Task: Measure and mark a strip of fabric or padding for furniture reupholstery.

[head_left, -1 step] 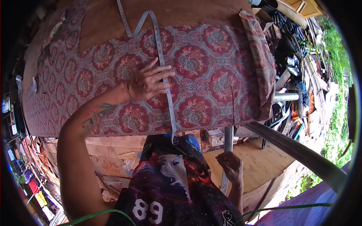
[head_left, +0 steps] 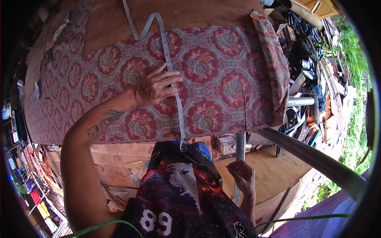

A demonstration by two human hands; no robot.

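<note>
My left hand [head_left: 155, 86] lies on a red and grey floral upholstery fabric [head_left: 200, 66], its fingers stretched out across a white tape measure [head_left: 180, 113]. The tape runs down over the cloth, and its near end hangs past the fabric's front edge in front of my body. Farther off, it bends in a zigzag onto a brown wooden board [head_left: 107, 25] under the cloth. My right hand [head_left: 243, 174] is held low at my right side, below the table's edge, with the fingers curled in; whatever may be inside them is hidden.
The fabric's right side is folded into a thick roll [head_left: 272, 59]. A metal post [head_left: 240, 152] and a dark slanting bar [head_left: 313, 158] stand at the right front. Below is a plywood sheet [head_left: 278, 168] beside a small box [head_left: 226, 145]. Piled scrap [head_left: 305, 67] fills the far right.
</note>
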